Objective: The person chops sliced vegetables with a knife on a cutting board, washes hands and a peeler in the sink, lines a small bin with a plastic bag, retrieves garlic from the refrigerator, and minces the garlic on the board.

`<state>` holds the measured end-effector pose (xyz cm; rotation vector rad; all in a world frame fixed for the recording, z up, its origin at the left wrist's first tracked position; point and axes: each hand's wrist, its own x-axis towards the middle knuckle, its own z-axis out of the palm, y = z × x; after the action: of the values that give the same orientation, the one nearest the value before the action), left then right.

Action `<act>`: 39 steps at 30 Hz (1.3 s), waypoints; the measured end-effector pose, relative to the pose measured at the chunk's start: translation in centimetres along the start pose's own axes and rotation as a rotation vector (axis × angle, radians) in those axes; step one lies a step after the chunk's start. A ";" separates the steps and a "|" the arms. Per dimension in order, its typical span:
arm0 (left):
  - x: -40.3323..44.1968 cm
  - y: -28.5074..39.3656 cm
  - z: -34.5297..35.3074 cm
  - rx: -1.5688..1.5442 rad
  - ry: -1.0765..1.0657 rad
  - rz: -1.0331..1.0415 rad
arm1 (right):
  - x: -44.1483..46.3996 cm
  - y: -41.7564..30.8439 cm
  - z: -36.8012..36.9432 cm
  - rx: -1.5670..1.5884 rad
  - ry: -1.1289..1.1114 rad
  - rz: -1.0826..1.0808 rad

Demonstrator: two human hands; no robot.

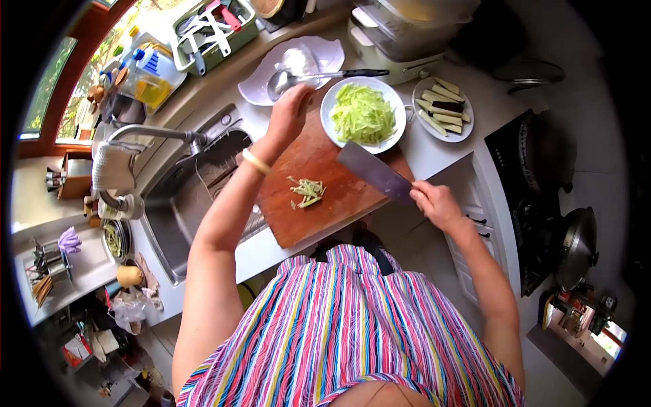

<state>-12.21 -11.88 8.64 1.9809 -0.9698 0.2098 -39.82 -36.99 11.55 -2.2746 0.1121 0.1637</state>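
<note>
My right hand [437, 205] grips the handle of a cleaver [376, 173], its broad dark blade slanting over the right side of the wooden cutting board [288, 220]. The blade's tip is close to a white bowl [328, 125] heaped with pale green vegetable shreds [363, 114]. My left hand [290, 117] is raised beyond the board, fingers curled together, near a metal ladle [279, 84] with a black handle. What those fingers hold, if anything, is hidden. The ladle rests across a lavender dish [254, 85] holding a white, shiny heap. A small pile of green strips [308, 192] lies on the board.
A steel sink [166, 210] with a faucet [152, 131] is to the left. At the right, a plate [456, 138] holds cut eggplant-like sticks, near a black stove [512, 197] with a lidded pan [576, 247]. Stacked containers [400, 54] stand at the back.
</note>
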 end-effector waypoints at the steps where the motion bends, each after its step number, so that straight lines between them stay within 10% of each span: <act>1: -2.8 0.1 -1.1 0.016 -0.051 -0.085 | -1.2 -0.2 1.7 0.141 -0.059 0.154; 7: -18.9 1.2 -1.2 0.118 -0.047 -0.319 | -4.7 1.0 12.3 0.571 0.010 0.456; 21: -21.7 4.3 4.4 0.079 0.228 -0.498 | -1.3 -6.2 23.4 0.551 0.028 0.375; 39: 0.4 7.7 11.2 0.097 0.313 -0.008 | 4.2 -5.3 3.9 0.314 0.519 0.229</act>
<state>-19.72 -23.16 7.25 1.9645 -0.7609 0.5537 -35.24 -30.64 12.33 -1.9360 0.6257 -0.3102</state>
